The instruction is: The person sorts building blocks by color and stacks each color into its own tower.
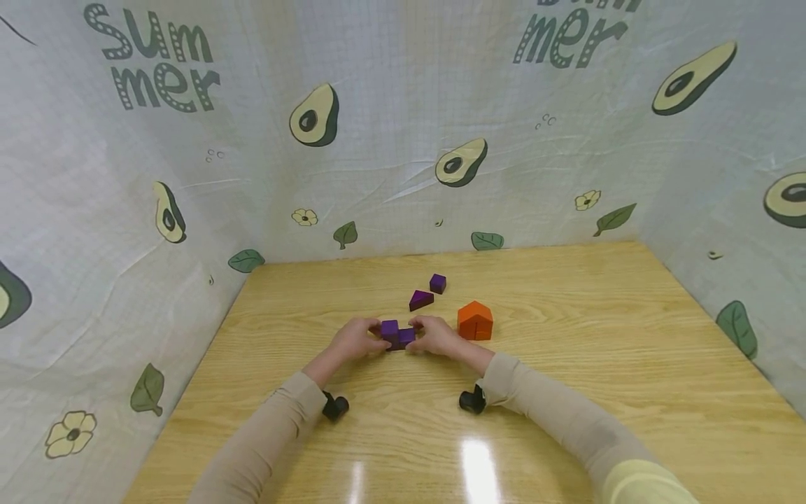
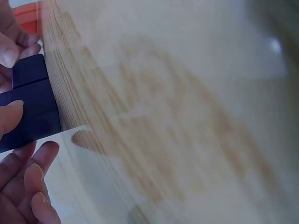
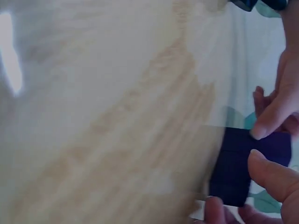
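Observation:
Purple blocks (image 1: 390, 332) stand pressed together on the table, a taller part at the left and a lower part at the right. My left hand (image 1: 357, 339) holds their left end, its thumb on the near face in the left wrist view, where the dark faces (image 2: 35, 105) show thin seams. From the other side, my right hand (image 1: 436, 336) grips the lower right end. In the right wrist view its thumb (image 3: 271, 175) lies against the blocks (image 3: 233, 163), with fingertips at the lower edge. The far faces are hidden.
Behind the hands lie a purple triangular block (image 1: 421, 300) and a small purple cube (image 1: 437, 283). Orange blocks in a house shape (image 1: 475, 322) stand just right of my right hand. A printed cloth (image 1: 390, 203) hangs around the wooden table (image 1: 567, 315).

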{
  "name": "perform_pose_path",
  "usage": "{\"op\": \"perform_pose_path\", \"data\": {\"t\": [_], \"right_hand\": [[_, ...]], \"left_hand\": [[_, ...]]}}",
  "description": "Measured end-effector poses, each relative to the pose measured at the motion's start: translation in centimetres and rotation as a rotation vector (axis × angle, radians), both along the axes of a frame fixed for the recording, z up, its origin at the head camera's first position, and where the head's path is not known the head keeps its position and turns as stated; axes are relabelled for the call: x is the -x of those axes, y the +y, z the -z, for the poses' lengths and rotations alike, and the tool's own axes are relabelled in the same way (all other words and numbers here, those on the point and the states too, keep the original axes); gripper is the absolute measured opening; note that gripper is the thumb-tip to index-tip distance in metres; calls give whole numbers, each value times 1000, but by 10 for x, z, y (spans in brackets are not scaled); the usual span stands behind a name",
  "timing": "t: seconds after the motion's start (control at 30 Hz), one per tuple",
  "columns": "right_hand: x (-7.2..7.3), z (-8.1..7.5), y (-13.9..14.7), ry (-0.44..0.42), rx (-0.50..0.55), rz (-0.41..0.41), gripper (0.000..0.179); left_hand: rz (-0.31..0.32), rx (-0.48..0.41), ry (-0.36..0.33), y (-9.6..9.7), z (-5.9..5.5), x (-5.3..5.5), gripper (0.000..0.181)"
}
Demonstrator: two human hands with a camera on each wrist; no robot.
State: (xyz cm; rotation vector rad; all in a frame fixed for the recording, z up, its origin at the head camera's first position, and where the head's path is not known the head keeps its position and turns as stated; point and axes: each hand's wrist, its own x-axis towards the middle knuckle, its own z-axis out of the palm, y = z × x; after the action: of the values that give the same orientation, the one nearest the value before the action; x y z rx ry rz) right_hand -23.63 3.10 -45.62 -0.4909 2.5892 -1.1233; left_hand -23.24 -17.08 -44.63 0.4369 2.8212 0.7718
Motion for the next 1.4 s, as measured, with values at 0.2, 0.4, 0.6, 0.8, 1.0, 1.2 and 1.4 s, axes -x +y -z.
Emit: {"op": "perform_pose_path", "data": {"t": [0.2, 0.4, 0.6, 0.8, 1.0, 1.2, 1.4], "right_hand": [[-1, -44, 12, 57, -45, -45, 60], [17, -97, 47, 101, 77, -57, 55], [57, -104, 91, 199, 92, -45, 50], [90, -70, 119, 216, 82, -105, 50], [110, -38, 127, 154, 11, -298, 57], [125, -22, 123, 98, -85, -499, 59], [134, -15, 118, 80, -159, -614, 53]], "left_hand": [[11, 19, 4, -2, 2, 0, 29], [22, 11, 3, -3, 3, 1, 31], [13, 29, 8, -5, 3, 1, 41], [11, 23, 2, -5, 2, 2, 40], [26, 15, 0, -4, 4, 3, 39], [10, 12, -9, -3, 3, 3, 39], [1, 13, -19, -3, 2, 3, 38]]}}
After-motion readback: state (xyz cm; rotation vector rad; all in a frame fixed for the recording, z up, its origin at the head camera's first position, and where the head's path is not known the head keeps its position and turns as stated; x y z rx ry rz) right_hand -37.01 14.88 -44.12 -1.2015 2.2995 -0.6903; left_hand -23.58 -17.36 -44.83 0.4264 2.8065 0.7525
